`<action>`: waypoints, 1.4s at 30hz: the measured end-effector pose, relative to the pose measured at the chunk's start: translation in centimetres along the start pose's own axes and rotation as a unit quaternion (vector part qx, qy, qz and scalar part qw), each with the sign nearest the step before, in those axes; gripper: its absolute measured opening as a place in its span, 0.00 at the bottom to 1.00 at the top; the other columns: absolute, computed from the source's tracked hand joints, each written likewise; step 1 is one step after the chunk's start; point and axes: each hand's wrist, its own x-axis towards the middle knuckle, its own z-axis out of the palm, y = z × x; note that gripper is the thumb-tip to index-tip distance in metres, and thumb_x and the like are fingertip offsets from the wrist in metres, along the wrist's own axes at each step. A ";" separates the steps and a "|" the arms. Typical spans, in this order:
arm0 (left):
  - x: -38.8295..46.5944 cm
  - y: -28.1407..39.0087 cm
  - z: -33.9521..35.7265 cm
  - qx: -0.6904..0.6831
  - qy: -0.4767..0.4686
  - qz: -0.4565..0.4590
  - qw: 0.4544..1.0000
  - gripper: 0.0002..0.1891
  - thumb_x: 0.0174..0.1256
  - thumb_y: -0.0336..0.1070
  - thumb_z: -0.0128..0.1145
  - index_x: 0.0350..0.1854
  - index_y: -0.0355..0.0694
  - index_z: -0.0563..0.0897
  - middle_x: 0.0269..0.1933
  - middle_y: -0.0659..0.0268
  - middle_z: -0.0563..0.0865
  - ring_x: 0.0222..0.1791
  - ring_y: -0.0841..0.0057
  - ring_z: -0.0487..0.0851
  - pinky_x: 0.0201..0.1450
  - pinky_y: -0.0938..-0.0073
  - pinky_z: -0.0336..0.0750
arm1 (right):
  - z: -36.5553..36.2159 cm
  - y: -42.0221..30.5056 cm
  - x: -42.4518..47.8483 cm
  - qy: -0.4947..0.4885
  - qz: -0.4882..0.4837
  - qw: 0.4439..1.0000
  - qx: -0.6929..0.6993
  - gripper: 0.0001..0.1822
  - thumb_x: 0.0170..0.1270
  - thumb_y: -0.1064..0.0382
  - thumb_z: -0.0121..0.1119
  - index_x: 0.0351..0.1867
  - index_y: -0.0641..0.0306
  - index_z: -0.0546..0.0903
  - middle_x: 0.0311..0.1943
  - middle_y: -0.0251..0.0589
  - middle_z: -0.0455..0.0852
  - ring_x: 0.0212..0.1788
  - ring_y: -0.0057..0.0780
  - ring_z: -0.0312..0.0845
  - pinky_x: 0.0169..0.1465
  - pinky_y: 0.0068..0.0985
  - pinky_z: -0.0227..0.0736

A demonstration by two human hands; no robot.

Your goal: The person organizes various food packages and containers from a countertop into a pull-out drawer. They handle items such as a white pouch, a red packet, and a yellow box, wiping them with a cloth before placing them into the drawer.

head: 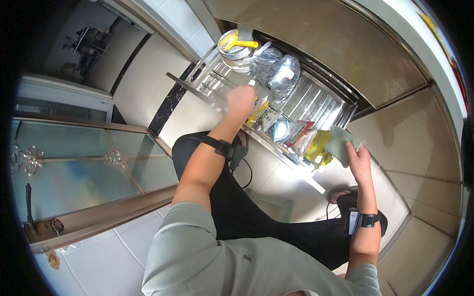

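Observation:
My left hand (240,100), blurred, is closed over the front left of a pulled-out metal drawer basket (311,98). From its fist pokes the tip of a small white object (252,82), whose kind I cannot tell. My right hand (358,158) grips a grey-green cloth (342,142) at the basket's front right corner. The cloth touches or overlaps a yellow-green packet (319,148). Along the basket's front section stand several packets, including a red and clear bag (300,133), a light blue and white packet (282,130) and a yellow packet (258,112).
At the back of the basket, a yellow-handled tool (242,43) lies on stacked foil dishes (237,55). Two knotted clear plastic bags (284,76) sit beside them. Brown cabinet fronts (326,48) rise behind; a glass-panelled door (81,162) stands at left.

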 end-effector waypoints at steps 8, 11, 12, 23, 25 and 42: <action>-0.9 -2.9 4.1 0.026 -0.051 -0.021 0.998 0.11 0.61 0.35 0.53 0.37 0.43 0.88 0.39 0.60 0.89 0.41 0.65 0.87 0.39 0.64 0.81 | 0.0 0.6 0.4 0.011 -0.018 1.000 -0.022 0.15 0.71 0.57 0.53 0.40 0.68 0.81 0.29 0.34 0.82 0.32 0.19 0.74 0.39 0.23 0.70; -2.3 -0.9 4.1 0.037 -0.085 -0.005 0.996 0.11 0.60 0.34 0.52 0.35 0.45 0.89 0.38 0.63 0.89 0.40 0.67 0.88 0.37 0.67 0.80 | 0.4 0.7 0.7 0.016 -0.003 1.000 -0.011 0.15 0.71 0.57 0.53 0.42 0.69 0.81 0.30 0.35 0.82 0.33 0.19 0.74 0.39 0.23 0.71; -2.4 -0.2 3.9 0.044 -0.095 -0.003 0.995 0.11 0.60 0.34 0.52 0.35 0.45 0.89 0.38 0.63 0.89 0.40 0.68 0.88 0.37 0.68 0.80 | 0.4 0.9 0.9 0.022 -0.007 1.000 -0.001 0.15 0.71 0.57 0.52 0.42 0.70 0.81 0.31 0.35 0.83 0.33 0.19 0.74 0.39 0.22 0.71; -1.7 -1.5 3.4 0.036 -0.063 -0.037 0.997 0.10 0.59 0.34 0.54 0.37 0.47 0.88 0.37 0.66 0.89 0.40 0.68 0.88 0.35 0.67 0.79 | 0.9 0.7 1.7 -0.007 -0.017 1.000 0.014 0.15 0.72 0.56 0.51 0.41 0.68 0.80 0.32 0.34 0.82 0.33 0.17 0.72 0.38 0.20 0.70; -1.8 -1.2 2.0 0.046 -0.079 -0.027 0.995 0.10 0.59 0.34 0.55 0.38 0.46 0.88 0.39 0.65 0.89 0.41 0.67 0.88 0.36 0.66 0.80 | 0.4 1.1 1.6 -0.003 -0.018 1.000 0.000 0.15 0.72 0.56 0.52 0.41 0.67 0.80 0.32 0.32 0.81 0.32 0.15 0.71 0.37 0.19 0.69; -2.7 3.4 -0.3 0.052 0.116 0.022 0.992 0.13 0.57 0.46 0.61 0.37 0.41 0.85 0.36 0.60 0.87 0.38 0.63 0.87 0.50 0.52 0.73 | -0.2 1.1 1.8 0.021 -0.050 0.983 0.176 0.15 0.71 0.57 0.51 0.45 0.68 0.80 0.36 0.43 0.86 0.38 0.31 0.82 0.45 0.28 0.76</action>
